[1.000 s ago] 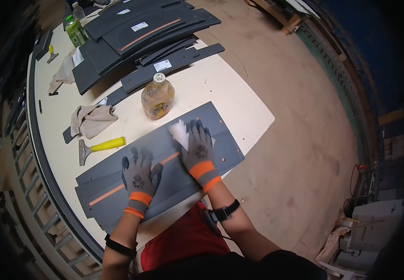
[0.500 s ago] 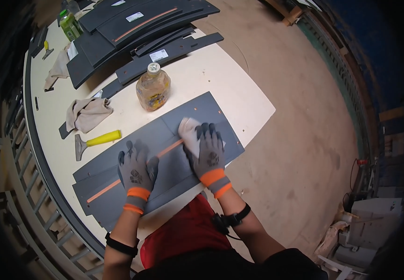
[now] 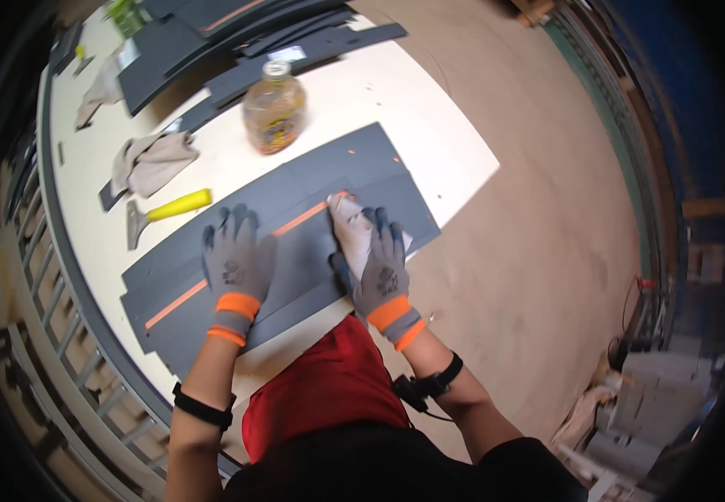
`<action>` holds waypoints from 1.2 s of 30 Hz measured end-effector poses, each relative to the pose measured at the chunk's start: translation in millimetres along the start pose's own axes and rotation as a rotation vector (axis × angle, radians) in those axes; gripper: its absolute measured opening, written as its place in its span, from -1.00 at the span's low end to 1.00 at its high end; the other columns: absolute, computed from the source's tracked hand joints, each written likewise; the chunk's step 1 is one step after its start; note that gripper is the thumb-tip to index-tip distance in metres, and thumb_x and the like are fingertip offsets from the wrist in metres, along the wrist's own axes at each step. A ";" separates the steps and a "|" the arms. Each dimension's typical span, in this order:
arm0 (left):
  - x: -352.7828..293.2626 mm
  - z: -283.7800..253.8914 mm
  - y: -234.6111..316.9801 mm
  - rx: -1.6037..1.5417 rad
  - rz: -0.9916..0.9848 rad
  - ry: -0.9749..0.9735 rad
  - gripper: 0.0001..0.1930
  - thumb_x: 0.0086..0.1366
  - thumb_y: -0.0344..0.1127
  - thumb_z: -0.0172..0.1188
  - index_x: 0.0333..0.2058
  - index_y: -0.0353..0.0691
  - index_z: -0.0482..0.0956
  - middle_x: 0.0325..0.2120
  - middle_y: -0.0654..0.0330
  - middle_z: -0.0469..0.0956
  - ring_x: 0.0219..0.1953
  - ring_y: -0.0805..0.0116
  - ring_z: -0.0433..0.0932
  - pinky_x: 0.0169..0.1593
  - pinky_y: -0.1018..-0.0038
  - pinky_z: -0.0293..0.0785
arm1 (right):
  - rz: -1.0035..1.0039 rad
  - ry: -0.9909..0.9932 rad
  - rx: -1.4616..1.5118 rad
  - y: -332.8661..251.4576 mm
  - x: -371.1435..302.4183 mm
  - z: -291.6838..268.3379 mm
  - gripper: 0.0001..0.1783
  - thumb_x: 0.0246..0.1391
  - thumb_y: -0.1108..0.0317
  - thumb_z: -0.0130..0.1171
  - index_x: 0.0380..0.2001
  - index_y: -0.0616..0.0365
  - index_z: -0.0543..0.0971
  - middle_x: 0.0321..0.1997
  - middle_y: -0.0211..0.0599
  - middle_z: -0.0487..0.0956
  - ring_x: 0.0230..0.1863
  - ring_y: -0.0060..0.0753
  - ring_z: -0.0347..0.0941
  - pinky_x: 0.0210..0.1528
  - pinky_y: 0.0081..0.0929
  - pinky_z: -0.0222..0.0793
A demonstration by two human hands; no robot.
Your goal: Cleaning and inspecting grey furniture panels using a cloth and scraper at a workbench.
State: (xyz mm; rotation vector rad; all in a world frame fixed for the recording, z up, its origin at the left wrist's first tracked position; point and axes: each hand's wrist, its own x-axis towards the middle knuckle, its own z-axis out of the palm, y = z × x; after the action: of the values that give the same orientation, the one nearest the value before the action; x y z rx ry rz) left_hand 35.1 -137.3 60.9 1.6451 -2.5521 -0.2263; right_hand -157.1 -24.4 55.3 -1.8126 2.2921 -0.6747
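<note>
A dark grey panel [image 3: 295,188] with an orange strip [image 3: 302,218] along it lies at the near edge of the table. My left hand [image 3: 235,258], in a grey glove with an orange cuff, rests flat on its left part, fingers stretched out and holding nothing. In the matching glove, my right hand [image 3: 382,263] presses a pale, folded cloth [image 3: 351,227] against the panel's right half. The cloth sticks out past the fingers over the strip's end; the rest is hidden under the palm.
Left of the panel's far edge lies a scraper [image 3: 177,206] with a yellow handle. Beyond it are a crumpled beige rag [image 3: 155,162] and a clear plastic bottle [image 3: 274,115]. Dark panels [image 3: 178,52] are stacked at the back, near a green bottle [image 3: 125,17].
My right hand and the cloth have shifted slightly relative to the panel, drawing back toward the near edge. My left hand stays flat on the panel. The whole view has shifted.
</note>
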 end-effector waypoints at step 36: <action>-194.5 11.8 -115.4 -1.299 -1.102 0.518 -0.36 0.30 -0.46 0.07 0.30 -0.32 0.02 -0.24 0.14 0.46 -0.52 0.53 0.46 -0.60 0.63 0.42 | -0.333 -0.496 -0.114 -156.0 50.6 47.3 -0.27 -0.03 0.12 0.26 0.13 0.35 0.32 0.15 0.06 0.36 0.21 0.11 0.24 0.36 -0.14 0.08</action>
State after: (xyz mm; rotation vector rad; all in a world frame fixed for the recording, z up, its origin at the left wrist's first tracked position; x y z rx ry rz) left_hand 216.9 -6.3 28.8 1.7776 -0.5205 -1.0267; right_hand -14.1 -111.5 88.2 -2.1403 1.7591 -0.1009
